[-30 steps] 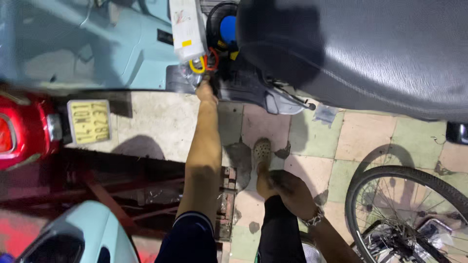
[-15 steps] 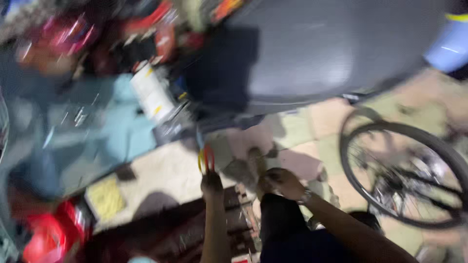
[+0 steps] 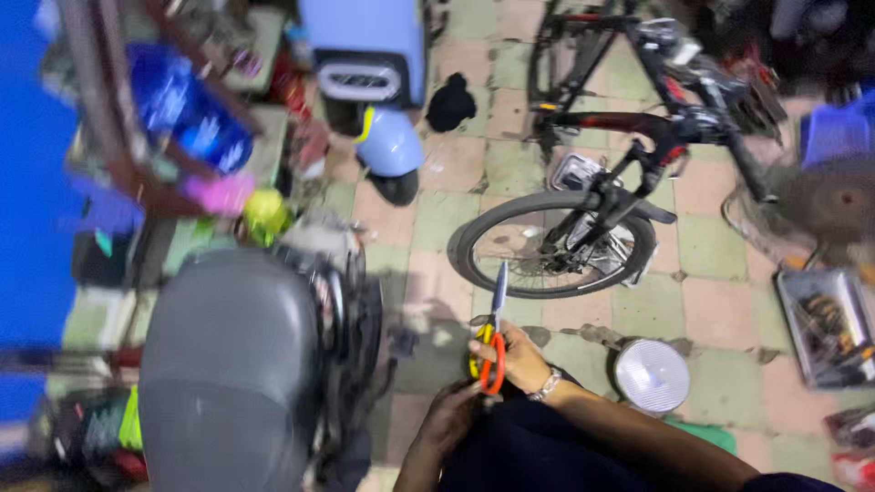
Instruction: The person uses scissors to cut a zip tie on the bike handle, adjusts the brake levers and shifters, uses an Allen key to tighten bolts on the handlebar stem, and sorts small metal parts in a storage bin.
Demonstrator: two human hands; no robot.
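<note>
My right hand [image 3: 521,357], with a bracelet at the wrist, grips a pair of scissors [image 3: 493,342] by their orange and yellow handles. The grey blades point up toward the bicycle wheel [image 3: 547,244]. My left hand [image 3: 453,417] is just below the handles with its fingers curled. It reaches the bottom of the orange loop, but blur hides whether it grips it. Both hands are over my dark-trousered lap, above the tiled floor [image 3: 711,301].
A scooter with a grey seat [image 3: 228,364] stands close on the left. A black bicycle [image 3: 629,137] is ahead, and a light blue scooter [image 3: 369,82] beyond it. A round white lamp [image 3: 652,374] and a metal tray of tools [image 3: 825,328] lie on the right.
The view has swung from under the scooter to the floor and bicycle. My left arm has pulled back from the scooter, and the scissors are now in my right hand.
</note>
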